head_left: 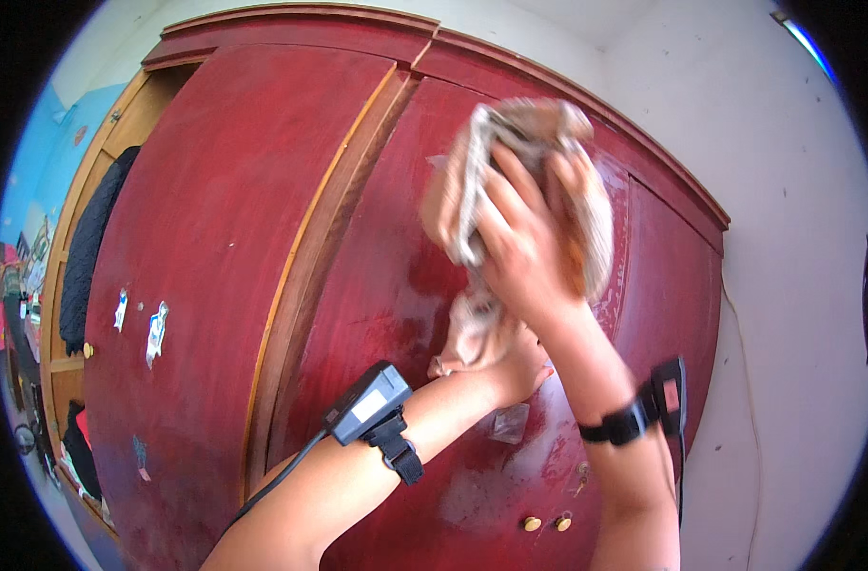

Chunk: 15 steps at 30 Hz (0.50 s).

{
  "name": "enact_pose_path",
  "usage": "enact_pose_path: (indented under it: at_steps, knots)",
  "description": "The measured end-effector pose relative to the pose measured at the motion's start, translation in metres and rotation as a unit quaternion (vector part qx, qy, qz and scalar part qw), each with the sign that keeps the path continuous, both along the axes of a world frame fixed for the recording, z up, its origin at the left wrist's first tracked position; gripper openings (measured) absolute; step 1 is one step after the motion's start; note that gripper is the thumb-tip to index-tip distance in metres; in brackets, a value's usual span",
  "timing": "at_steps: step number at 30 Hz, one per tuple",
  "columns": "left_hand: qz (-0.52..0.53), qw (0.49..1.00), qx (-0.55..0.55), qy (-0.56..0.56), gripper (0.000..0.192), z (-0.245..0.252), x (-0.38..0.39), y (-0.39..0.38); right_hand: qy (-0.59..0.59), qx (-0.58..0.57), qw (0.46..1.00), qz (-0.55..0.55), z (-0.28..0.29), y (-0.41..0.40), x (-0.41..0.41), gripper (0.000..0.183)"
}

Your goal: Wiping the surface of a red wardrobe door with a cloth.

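Observation:
A crumpled beige cloth [596, 235] is bunched in my right hand [519, 243], blurred by motion, in front of the dark red wardrobe door [377, 285]. Its lower end hangs down over the wrist of my left hand [523, 371]. That hand is lower, behind my right forearm and close to the door; most of its fingers are hidden, so its grip does not show. Wet, shiny streaks mark the door around both hands. Below my left hand is a clear sticker patch [511, 422].
Two round knobs [532, 524] and a lock with a key [581, 471] sit low on the door. At left, another red door [212, 235] stands beside an open section with dark clothing [95, 264]. A cable [748, 371] runs down the white wall. Strapped devices [369, 403] are on both forearms.

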State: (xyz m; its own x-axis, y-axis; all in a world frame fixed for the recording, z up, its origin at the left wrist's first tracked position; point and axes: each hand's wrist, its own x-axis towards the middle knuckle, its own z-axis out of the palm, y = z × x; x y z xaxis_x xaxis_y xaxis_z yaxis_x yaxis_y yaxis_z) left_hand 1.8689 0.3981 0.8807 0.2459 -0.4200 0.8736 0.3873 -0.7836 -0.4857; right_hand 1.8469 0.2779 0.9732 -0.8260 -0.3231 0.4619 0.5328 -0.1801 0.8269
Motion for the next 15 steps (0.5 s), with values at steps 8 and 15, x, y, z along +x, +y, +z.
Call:
enact_pose_path:
  at_steps: [8,15]
  knots:
    - [0.004,0.998,-0.010,0.061,0.047,-0.027,-0.020,-0.033,0.095,-0.053,0.994,-0.017,-0.059,-0.036,0.098,0.043]
    - [0.144,0.984,-0.037,0.098,0.061,-0.097,-0.061,-0.063,0.106,-0.068,0.992,-0.033,-0.074,-0.034,0.137,0.042]
